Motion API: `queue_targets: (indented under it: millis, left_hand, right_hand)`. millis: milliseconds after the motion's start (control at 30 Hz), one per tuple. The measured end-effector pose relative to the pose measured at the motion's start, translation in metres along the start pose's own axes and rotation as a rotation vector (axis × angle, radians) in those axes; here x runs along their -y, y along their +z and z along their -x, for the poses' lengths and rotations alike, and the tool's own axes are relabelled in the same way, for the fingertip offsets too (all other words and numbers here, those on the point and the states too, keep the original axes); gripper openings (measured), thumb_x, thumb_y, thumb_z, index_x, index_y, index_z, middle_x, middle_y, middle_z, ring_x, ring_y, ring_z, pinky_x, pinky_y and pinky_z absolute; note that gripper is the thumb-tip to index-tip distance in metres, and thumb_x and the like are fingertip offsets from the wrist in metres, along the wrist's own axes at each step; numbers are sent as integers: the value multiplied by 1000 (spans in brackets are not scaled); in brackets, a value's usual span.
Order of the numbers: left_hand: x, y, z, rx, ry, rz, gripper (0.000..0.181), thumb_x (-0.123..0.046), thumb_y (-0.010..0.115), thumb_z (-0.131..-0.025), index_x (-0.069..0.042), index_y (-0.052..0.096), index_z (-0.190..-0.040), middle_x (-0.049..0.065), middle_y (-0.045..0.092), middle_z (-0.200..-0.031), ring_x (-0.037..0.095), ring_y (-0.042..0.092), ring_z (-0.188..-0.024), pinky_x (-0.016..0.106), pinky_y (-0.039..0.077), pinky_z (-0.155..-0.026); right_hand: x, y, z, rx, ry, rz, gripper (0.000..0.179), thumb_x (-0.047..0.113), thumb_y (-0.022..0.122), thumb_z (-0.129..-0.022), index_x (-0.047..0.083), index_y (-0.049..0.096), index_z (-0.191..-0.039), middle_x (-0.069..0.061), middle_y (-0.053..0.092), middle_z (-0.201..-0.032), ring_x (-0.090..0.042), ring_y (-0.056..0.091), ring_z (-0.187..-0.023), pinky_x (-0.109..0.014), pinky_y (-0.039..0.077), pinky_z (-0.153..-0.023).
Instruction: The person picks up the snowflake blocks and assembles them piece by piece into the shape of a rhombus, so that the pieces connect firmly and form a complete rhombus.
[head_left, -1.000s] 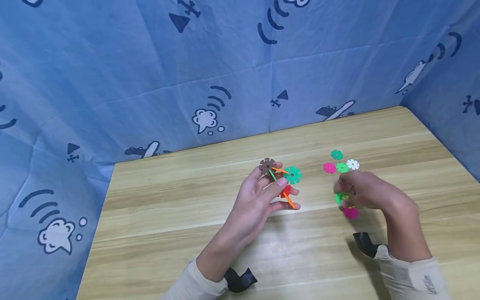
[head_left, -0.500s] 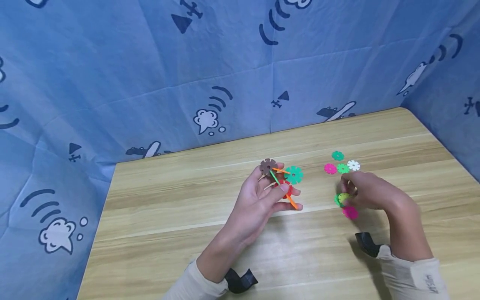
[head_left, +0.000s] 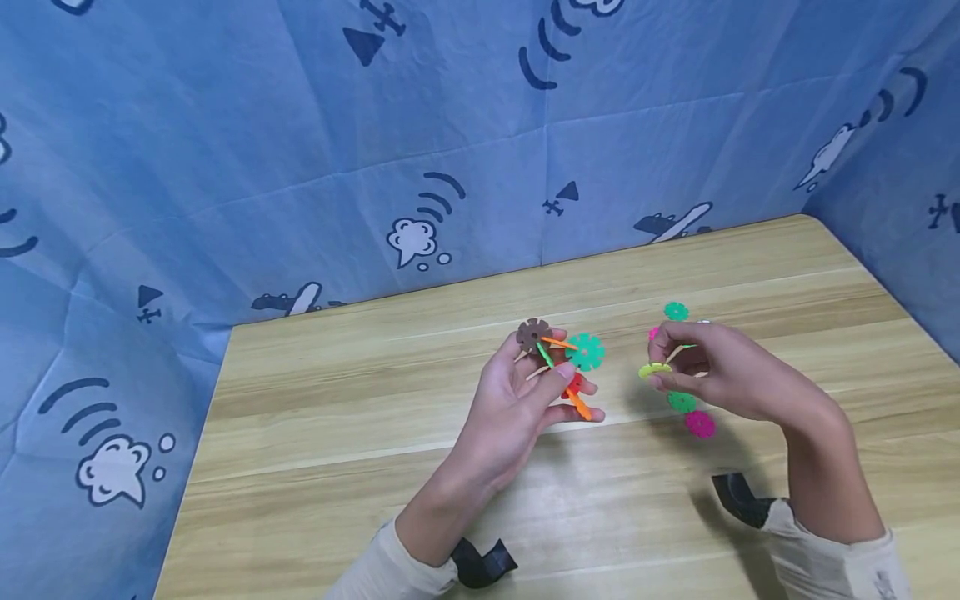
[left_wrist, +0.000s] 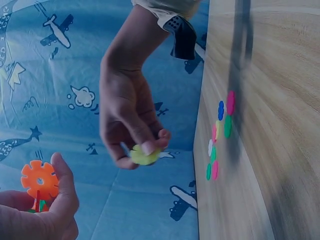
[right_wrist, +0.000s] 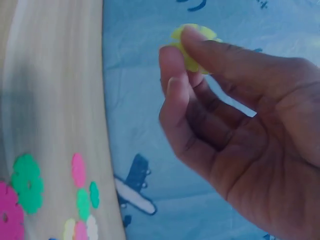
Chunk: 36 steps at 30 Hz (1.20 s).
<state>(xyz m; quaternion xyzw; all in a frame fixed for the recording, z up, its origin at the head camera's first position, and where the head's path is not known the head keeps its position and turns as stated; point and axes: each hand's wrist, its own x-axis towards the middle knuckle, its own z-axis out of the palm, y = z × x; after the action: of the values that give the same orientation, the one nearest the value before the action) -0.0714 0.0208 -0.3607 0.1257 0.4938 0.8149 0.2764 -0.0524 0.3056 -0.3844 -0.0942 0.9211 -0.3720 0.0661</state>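
Note:
My left hand [head_left: 498, 417] grips a cluster of notched plastic discs slotted together. In it show a brown disc [head_left: 528, 341], a teal green disc [head_left: 590, 352], a red disc [head_left: 575, 385], and orange and light green ones seen nearly edge-on. In the left wrist view an orange disc [left_wrist: 30, 175] of this cluster faces the camera. My right hand [head_left: 742, 371] pinches a single yellow notched disc [head_left: 655, 370] between thumb and fingers, up off the table and right of the cluster. The right wrist view shows the thumb across that yellow disc [right_wrist: 209, 34].
Several loose discs lie on the wooden table [head_left: 337, 417] at the right, among them a green disc [head_left: 681, 403], a magenta disc [head_left: 701, 424] and a blue disc [left_wrist: 221, 110]. My right hand covers part of this group. A blue patterned curtain [head_left: 480, 142] stands behind the table.
My right hand has picked the yellow disc off the green one on the table and brought it up and left toward the cluster. The left hand has stayed nearly still.

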Motion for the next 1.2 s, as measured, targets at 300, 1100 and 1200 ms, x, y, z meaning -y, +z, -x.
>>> queue_targets:
  millis: [300,1100,1200]
  left_hand:
    - [0,0,1,-16,23,15,37,10,57,-102,0,49,-137,8,65,-121,18,71,-87,50,70,-82]
    - [1,1,0,-55,-2,34,39,13,61,-100,-1,51,-135,9,67,-123,18,71,-82,55,69,-81]
    - [2,1,0,-51,3,39,37,13,61,-100,-3,53,-133,9,67,-122,19,70,-82,56,69,-81]
  right_hand:
    - [24,4,5,-167,-184,-26,29,-3,87,-86,14,69,-102,5,68,-97,-5,71,-83,-11,58,-77]
    - [52,7,6,-333,-392,-205,40,-25,79,-78,9,65,-94,1,73,-95,-9,72,-87,-13,60,-84]
    - [52,9,7,-331,-418,-255,38,-25,79,-78,8,67,-94,-4,73,-93,-10,72,-89,-14,60,-85]
